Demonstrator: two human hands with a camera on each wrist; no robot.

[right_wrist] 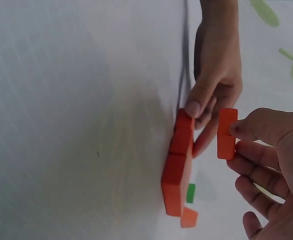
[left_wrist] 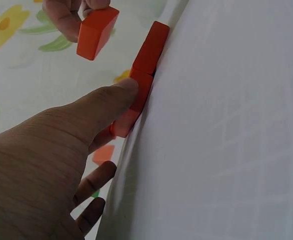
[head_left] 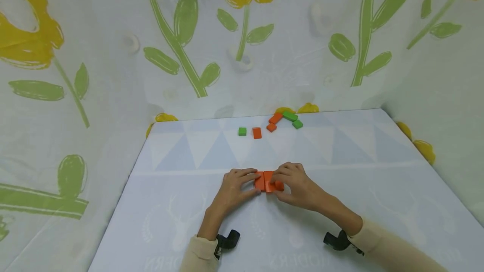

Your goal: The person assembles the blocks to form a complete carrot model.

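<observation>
A short row of orange blocks [head_left: 259, 182] lies on the table, its pieces set end to end. My left hand [head_left: 236, 186] pinches the left end of this row, thumb on the near side and fingers behind. In the left wrist view, the thumb lies against an orange block [left_wrist: 142, 89] of the row. My right hand [head_left: 298, 184] pinches another orange block [right_wrist: 227, 134] between thumb and fingertips. This block is raised above the row and apart from it in both wrist views.
Farther back stand a green block [head_left: 242, 131], an orange block [head_left: 257, 133] and a loose cluster of orange blocks [head_left: 276, 118] and green blocks [head_left: 290, 116]. A flower-printed cloth wall [head_left: 287, 62] rises behind the table and along its sides.
</observation>
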